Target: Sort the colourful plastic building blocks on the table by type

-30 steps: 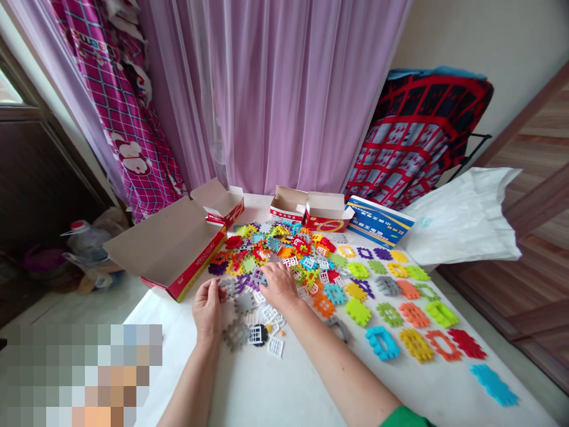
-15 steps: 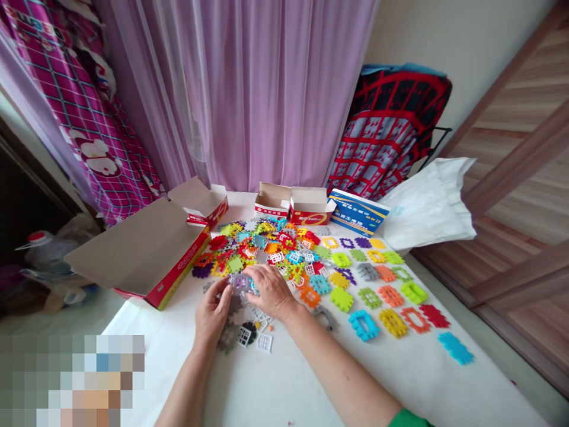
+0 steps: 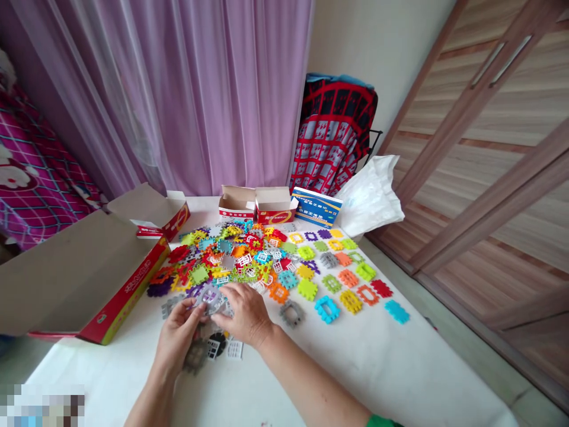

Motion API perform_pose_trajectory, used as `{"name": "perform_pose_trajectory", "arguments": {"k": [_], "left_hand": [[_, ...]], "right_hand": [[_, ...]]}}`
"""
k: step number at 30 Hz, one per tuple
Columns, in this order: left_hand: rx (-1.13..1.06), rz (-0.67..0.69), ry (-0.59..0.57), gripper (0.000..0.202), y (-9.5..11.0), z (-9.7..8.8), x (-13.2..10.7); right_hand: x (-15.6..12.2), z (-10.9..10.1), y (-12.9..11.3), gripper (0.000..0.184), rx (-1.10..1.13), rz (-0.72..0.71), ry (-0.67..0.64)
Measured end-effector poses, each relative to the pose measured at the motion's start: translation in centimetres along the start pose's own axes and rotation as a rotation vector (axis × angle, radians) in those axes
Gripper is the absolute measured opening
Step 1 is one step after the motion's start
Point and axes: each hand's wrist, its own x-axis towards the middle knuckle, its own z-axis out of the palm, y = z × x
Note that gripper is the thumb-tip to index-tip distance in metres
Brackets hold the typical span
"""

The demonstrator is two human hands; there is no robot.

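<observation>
My left hand (image 3: 178, 332) pinches a grey plastic building piece (image 3: 208, 295) between thumb and fingers, over the near edge of a mixed heap. My right hand (image 3: 245, 313) curls round the other side of that piece, its thumb and fingertips closing toward it. Purple shows behind or through the grey piece, and its far side is partly hidden by my fingers. Just below my hands lie white window-frame pieces (image 3: 235, 350), a black round piece (image 3: 217, 343) and blurred grey pieces (image 3: 194, 356). A grey square frame (image 3: 291, 314) rests to the right of my right hand.
Behind my hands spreads a heap of coloured interlocking pieces (image 3: 231, 252). Rows of sorted pieces (image 3: 351, 301) cover the table's right side. A large red box (image 3: 128, 293) stands open at left. Smaller red boxes (image 3: 275, 214), a blue box (image 3: 316, 207) and a white bag (image 3: 372, 196) line the back.
The view has turned to the right, so everything sits further left. A grey frame now lies flat beside the rows, where a grey piece showed near my right wrist. Both hands stay close together.
</observation>
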Motion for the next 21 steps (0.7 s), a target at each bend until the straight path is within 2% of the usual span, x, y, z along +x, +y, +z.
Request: {"name": "perform_pose_trajectory", "arguments": {"k": [3,7,11,15,18,21], "left_hand": [[-0.004,-0.009,-0.04,0.06,-0.1,0.0,-0.1],[-0.018,-0.02,-0.104,0.058,-0.1,0.1,-0.2],[-0.038,-0.015,-0.137,0.059,-0.1,0.5,-0.6],[-0.033,-0.009,-0.168,0.059,0.0,0.7,-0.9],[-0.021,0.005,-0.142,0.061,0.4,0.6,-1.1],[-0.027,0.011,-0.077,0.065,0.7,0.2,-1.1]], "right_hand": [[-0.4,0.2,-0.1,0.051,-0.036,0.046,-0.014],[-0.7,0.2,0.1,0.046,-0.056,0.09,-0.011],[-1.2,0.5,0.5,0.05,-0.035,0.094,0.045],[-1.6,0.6,0.9,0.044,-0.026,0.087,0.106],[-1.8,-0.2,2.1,0.04,-0.082,0.125,0.163],[-2.1,-2.3,5.1,0.039,-0.213,0.211,0.25]]}}
